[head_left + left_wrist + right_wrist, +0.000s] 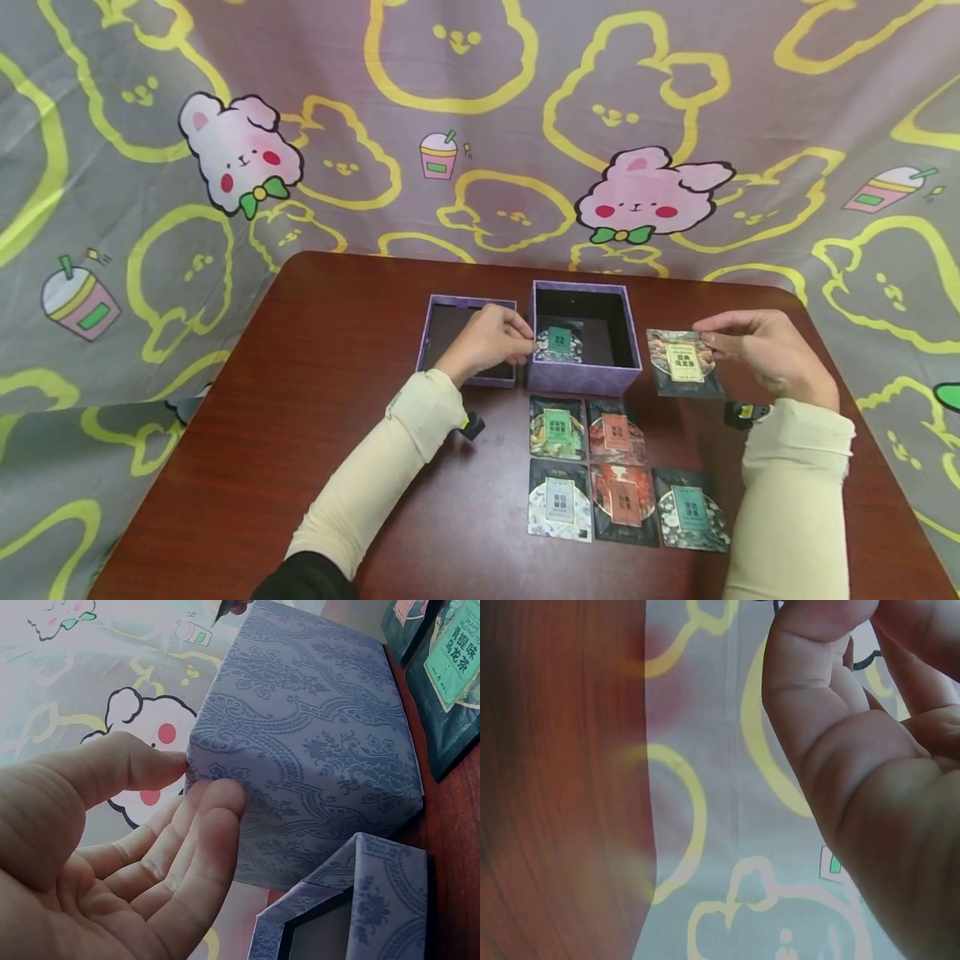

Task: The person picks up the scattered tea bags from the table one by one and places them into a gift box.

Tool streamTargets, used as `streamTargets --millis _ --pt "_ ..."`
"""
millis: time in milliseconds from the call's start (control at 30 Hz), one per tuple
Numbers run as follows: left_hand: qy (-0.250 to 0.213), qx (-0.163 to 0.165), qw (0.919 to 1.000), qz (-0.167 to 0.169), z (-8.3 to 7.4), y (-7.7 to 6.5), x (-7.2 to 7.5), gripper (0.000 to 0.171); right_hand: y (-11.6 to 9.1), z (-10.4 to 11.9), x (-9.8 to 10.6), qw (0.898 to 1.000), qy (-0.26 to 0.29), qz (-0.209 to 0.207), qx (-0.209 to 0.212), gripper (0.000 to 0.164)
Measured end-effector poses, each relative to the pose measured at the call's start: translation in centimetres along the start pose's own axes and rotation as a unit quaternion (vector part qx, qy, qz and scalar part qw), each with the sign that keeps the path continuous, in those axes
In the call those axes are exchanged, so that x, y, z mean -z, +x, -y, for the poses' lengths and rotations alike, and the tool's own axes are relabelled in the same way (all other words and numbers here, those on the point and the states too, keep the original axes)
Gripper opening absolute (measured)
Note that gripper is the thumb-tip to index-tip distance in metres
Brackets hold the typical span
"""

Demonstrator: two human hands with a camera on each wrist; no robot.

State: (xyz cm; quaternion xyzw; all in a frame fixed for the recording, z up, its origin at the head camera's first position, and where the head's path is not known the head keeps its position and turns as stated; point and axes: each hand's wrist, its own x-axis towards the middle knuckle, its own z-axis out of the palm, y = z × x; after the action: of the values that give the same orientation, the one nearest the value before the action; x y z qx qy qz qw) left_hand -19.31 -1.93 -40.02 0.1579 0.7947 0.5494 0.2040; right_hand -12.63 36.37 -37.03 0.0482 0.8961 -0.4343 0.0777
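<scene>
My right hand [772, 350] pinches a dark tea sachet [684, 360] with a cream label by its upper right corner, just right of the purple patterned box [585, 381]. Thumb and fingertips of my left hand [491, 337] hold the rim of that box at its left wall; the left wrist view shows the same hand [127, 847] at the box edge [307, 727]. Inside the box, a sachet with a green label [560, 340] is at the left. In the right wrist view my hand [870, 765] appears with curled fingers, and its sachet is out of sight.
The shallow purple lid [489, 382] lies left of the box, partly behind my left hand. In front of the box several sachets [557, 429] lie in two rows on the brown table [315, 358]. A patterned cloth [495, 142] hangs behind the table.
</scene>
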Motion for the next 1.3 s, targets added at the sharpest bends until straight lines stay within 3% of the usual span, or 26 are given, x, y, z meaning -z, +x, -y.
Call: streamTargets --millis 633,1300 --pt "-0.003 -0.002 1.0 -0.001 0.6 0.1 -0.1 0.011 3.0 3.6 -2.6 0.996 0.084 0.006 0.025 0.031" --pt "-0.007 -0.005 1.0 -0.005 0.6 0.1 -0.1 0.009 5.4 8.2 -5.5 0.993 0.11 0.031 0.026 0.029"
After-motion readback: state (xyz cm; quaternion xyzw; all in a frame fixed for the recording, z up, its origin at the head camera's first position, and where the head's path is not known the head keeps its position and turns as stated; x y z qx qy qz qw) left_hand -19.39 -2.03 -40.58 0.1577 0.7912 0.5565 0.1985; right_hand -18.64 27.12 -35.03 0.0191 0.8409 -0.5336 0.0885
